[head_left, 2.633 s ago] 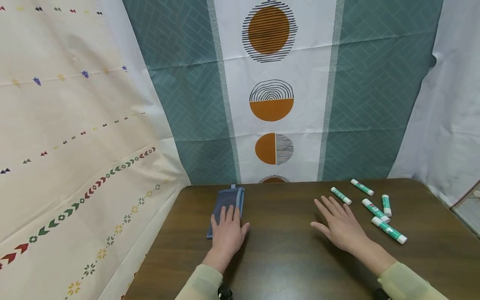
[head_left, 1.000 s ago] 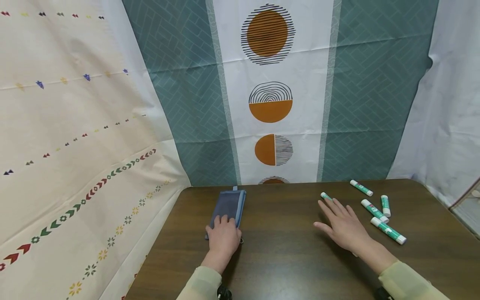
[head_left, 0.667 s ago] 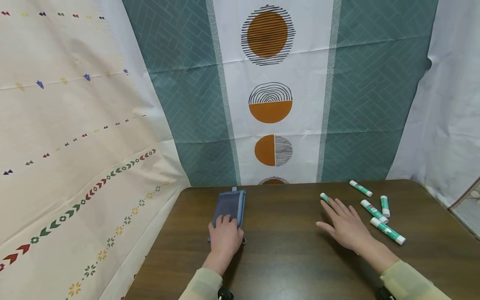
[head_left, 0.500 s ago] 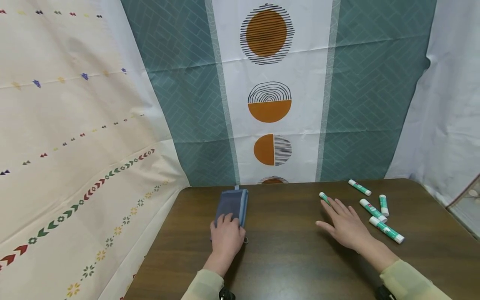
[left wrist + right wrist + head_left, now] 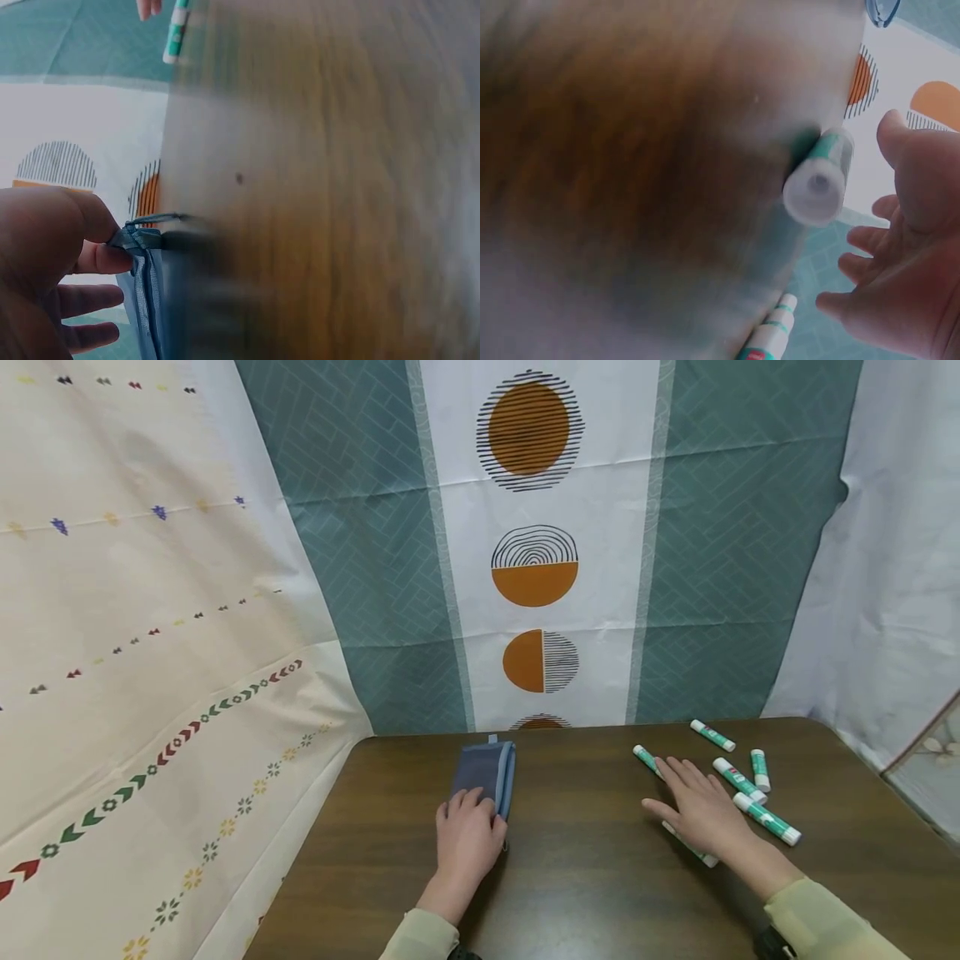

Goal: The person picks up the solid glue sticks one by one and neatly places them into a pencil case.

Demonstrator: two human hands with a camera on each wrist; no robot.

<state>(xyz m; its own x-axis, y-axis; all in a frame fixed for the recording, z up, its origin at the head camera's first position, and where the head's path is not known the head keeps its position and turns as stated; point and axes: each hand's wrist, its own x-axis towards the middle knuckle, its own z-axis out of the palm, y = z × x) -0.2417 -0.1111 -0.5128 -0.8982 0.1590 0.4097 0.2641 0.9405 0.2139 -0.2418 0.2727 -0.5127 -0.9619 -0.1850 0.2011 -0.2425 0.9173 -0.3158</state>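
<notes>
A teal and white cloth (image 5: 360, 568) with orange circles (image 5: 534, 585) is hung behind the brown table (image 5: 573, 868). In the table's left half, a blue pouch (image 5: 478, 768) is pinched at its near end by the left hand (image 5: 470, 837); whether it is lifted off the table cannot be told. Over the table's right half, the right hand (image 5: 701, 814) is held with fingers spread, a green and white tube (image 5: 705, 859) partly covered by it. Five more tubes (image 5: 767, 820) are scattered toward the table's far right corner.
</notes>
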